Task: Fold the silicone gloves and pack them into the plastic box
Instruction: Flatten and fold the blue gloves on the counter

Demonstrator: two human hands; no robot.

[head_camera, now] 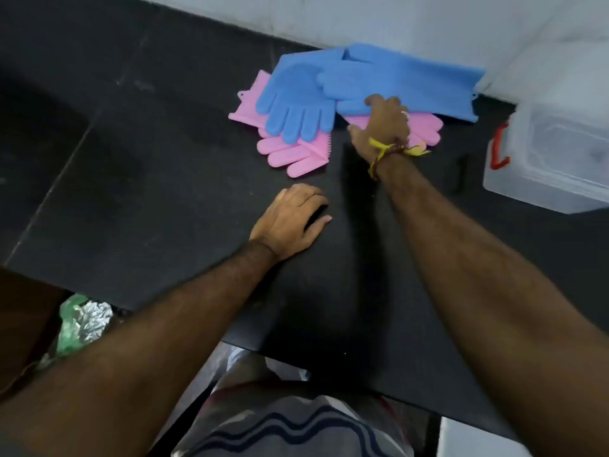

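Toward the far side of the dark worktop [164, 192], two blue gloves [329, 84] lie across two pink gloves [290, 153], all unfolded. Right hand [385, 127] curls its fingers [374, 101] onto a blue glove's near edge, apparently pinching it. Left hand [290, 222] rests flat, holding nothing. Soft, floppy, grippy silicone: probably best taken at the cuff. Plastic box [553, 159] stands at right.

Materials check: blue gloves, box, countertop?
Blue gloves: soft matte silicone by the look; they drape limply and show a fine nubbed palm texture.
Box: translucent, slightly glossy plastic; red latch.
Countertop: dark, dull stone or laminate; cannot tell which.
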